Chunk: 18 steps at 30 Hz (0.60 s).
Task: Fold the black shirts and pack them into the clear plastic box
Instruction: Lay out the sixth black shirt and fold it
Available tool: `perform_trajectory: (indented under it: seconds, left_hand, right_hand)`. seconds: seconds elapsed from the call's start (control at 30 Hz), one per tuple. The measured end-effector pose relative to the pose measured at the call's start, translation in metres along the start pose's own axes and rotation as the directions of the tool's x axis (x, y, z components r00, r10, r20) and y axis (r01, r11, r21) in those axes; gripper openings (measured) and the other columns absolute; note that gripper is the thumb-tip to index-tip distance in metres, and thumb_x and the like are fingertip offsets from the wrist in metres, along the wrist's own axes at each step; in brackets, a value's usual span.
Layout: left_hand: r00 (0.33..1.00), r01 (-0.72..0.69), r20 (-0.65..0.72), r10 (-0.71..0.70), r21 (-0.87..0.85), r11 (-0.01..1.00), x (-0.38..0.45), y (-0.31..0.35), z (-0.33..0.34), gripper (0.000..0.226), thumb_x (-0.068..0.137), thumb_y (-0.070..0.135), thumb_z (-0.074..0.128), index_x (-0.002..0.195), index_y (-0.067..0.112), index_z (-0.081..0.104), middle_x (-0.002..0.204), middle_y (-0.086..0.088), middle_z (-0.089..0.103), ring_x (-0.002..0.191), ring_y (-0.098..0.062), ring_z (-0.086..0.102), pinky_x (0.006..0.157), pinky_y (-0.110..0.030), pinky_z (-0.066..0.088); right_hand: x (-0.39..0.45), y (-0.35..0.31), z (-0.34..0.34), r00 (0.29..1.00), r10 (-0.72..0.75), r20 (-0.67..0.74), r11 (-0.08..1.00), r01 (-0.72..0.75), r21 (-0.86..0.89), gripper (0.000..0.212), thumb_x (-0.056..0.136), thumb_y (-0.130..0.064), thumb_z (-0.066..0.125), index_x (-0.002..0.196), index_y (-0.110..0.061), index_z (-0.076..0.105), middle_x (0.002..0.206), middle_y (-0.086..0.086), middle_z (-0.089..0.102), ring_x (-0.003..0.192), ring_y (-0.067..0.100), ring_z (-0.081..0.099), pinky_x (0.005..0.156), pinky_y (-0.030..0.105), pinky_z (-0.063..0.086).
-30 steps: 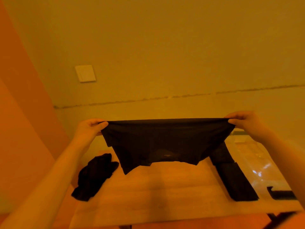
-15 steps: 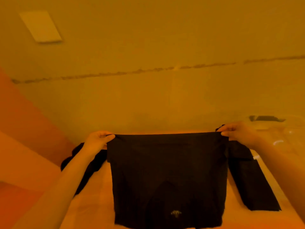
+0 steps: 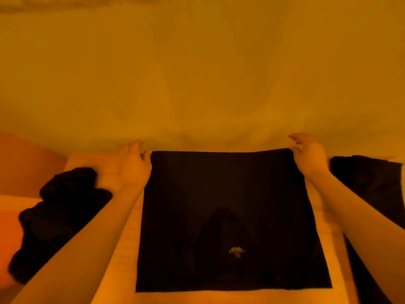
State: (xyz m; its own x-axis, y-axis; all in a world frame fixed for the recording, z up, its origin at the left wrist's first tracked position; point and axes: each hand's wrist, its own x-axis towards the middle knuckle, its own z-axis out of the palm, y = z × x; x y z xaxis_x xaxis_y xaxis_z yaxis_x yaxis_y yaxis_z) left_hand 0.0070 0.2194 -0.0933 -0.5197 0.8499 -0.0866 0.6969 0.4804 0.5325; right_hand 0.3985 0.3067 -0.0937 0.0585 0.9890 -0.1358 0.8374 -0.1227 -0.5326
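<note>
A black shirt (image 3: 225, 216) lies spread flat on the wooden table (image 3: 122, 249), a small light logo near its near end. My left hand (image 3: 134, 165) pinches its far left corner. My right hand (image 3: 309, 155) pinches its far right corner, the other fingers lifted. A crumpled black shirt (image 3: 59, 216) sits on the table's left side. A folded black shirt (image 3: 370, 185) lies at the right. The clear plastic box is out of view.
A plain wall (image 3: 197, 73) rises right behind the table's far edge. The table's left edge runs just beyond the crumpled shirt, with an orange surface (image 3: 13, 216) past it.
I have lowered the shirt from hanging in the air onto the table, where it now lies flat. The camera has tilted down toward the table.
</note>
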Motion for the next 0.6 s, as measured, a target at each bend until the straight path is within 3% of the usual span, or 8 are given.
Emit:
perform_trajectory:
  seconds: [0.1, 0.2, 0.3, 0.33, 0.4, 0.47, 0.5, 0.6]
  left_hand:
    - [0.946, -0.311, -0.037, 0.323, 0.185, 0.932, -0.053, 0.005, 0.006, 0.04, 0.092, 0.028, 0.046, 0.123, 0.004, 0.053, 0.123, -0.02, 0.055, 0.115, -0.037, 0.051, 0.098, -0.05, 0.042]
    - [0.871, -0.49, 0.134, 0.472, 0.212, 0.845, -0.133, -0.005, 0.014, 0.047, 0.09, 0.036, 0.035, 0.129, 0.015, 0.049, 0.14, -0.009, 0.044, 0.131, -0.023, 0.034, 0.108, -0.044, 0.03]
    - [0.847, -0.519, 0.279, 0.452, 0.25, 0.817, -0.203, -0.041, 0.013, 0.05, 0.097, 0.046, 0.014, 0.138, 0.023, 0.031, 0.148, 0.003, 0.026, 0.142, -0.014, 0.009, 0.116, -0.031, 0.005]
    - [0.841, -0.522, 0.322, 0.434, 0.272, 0.809, -0.221, -0.056, 0.011, 0.054, 0.097, 0.048, 0.006, 0.142, 0.024, 0.023, 0.151, 0.002, 0.02, 0.144, -0.013, 0.001, 0.115, -0.03, 0.0]
    - [0.817, -0.551, 0.388, 0.426, 0.309, 0.775, -0.246, -0.085, 0.009, 0.059, 0.095, 0.049, -0.001, 0.149, 0.024, 0.006, 0.157, -0.002, 0.002, 0.144, -0.013, -0.007, 0.114, -0.033, -0.004]
    - [0.803, -0.563, 0.438, 0.404, 0.338, 0.754, -0.261, -0.106, 0.006, 0.061, 0.095, 0.049, -0.002, 0.149, 0.022, 0.001, 0.157, 0.0, -0.008, 0.144, -0.015, -0.007, 0.114, -0.037, -0.001]
    - [0.801, -0.56, 0.46, 0.382, 0.353, 0.749, -0.266, -0.11, 0.003, 0.062, 0.094, 0.049, -0.002, 0.149, 0.02, 0.007, 0.158, -0.001, -0.004, 0.144, -0.016, -0.007, 0.113, -0.038, 0.001]
    - [0.806, -0.557, 0.468, 0.362, 0.39, 0.734, -0.271, -0.108, -0.007, 0.063, 0.095, 0.048, -0.001, 0.139, 0.015, 0.03, 0.148, -0.005, 0.029, 0.144, -0.016, -0.006, 0.112, -0.038, 0.002]
  right_hand:
    - [-0.052, -0.018, 0.009, 0.979, -0.179, -0.099, 0.982, 0.171, -0.077, 0.037, 0.089, -0.002, 0.053, 0.126, -0.001, 0.053, 0.13, 0.019, 0.053, 0.12, 0.035, 0.049, 0.101, 0.033, 0.034]
    - [-0.138, -0.022, 0.025, 0.95, -0.311, 0.041, 0.94, 0.313, -0.136, 0.047, 0.081, -0.008, 0.066, 0.127, -0.005, 0.054, 0.133, 0.014, 0.052, 0.123, 0.031, 0.049, 0.103, 0.032, 0.032]
    - [-0.223, 0.004, 0.038, 0.92, -0.358, 0.156, 0.887, 0.388, -0.25, 0.065, 0.078, -0.029, 0.07, 0.136, -0.016, 0.044, 0.139, 0.0, 0.041, 0.131, 0.024, 0.041, 0.11, 0.031, 0.028]
    - [-0.245, 0.017, 0.041, 0.907, -0.376, 0.19, 0.868, 0.417, -0.272, 0.064, 0.087, -0.039, 0.057, 0.143, -0.02, 0.031, 0.142, -0.003, 0.033, 0.138, 0.021, 0.028, 0.114, 0.029, 0.017]
    - [-0.275, 0.044, 0.046, 0.906, -0.353, 0.233, 0.835, 0.417, -0.359, 0.057, 0.098, -0.049, 0.013, 0.149, -0.025, 0.003, 0.154, -0.003, 0.01, 0.144, 0.014, 0.0, 0.114, 0.03, 0.0]
    - [-0.292, 0.063, 0.049, 0.918, -0.297, 0.261, 0.835, 0.382, -0.395, 0.058, 0.096, -0.049, -0.002, 0.148, -0.023, -0.006, 0.157, -0.002, -0.008, 0.143, 0.012, -0.009, 0.112, 0.032, -0.003]
    - [-0.297, 0.066, 0.048, 0.922, -0.275, 0.272, 0.837, 0.369, -0.405, 0.058, 0.096, -0.048, -0.002, 0.148, -0.023, -0.006, 0.157, -0.002, -0.005, 0.143, 0.012, -0.01, 0.112, 0.032, -0.002]
    - [-0.302, 0.062, 0.041, 0.934, -0.22, 0.283, 0.822, 0.333, -0.461, 0.06, 0.096, -0.05, 0.001, 0.148, -0.021, 0.005, 0.148, 0.002, 0.029, 0.143, 0.012, -0.009, 0.11, 0.034, 0.002]
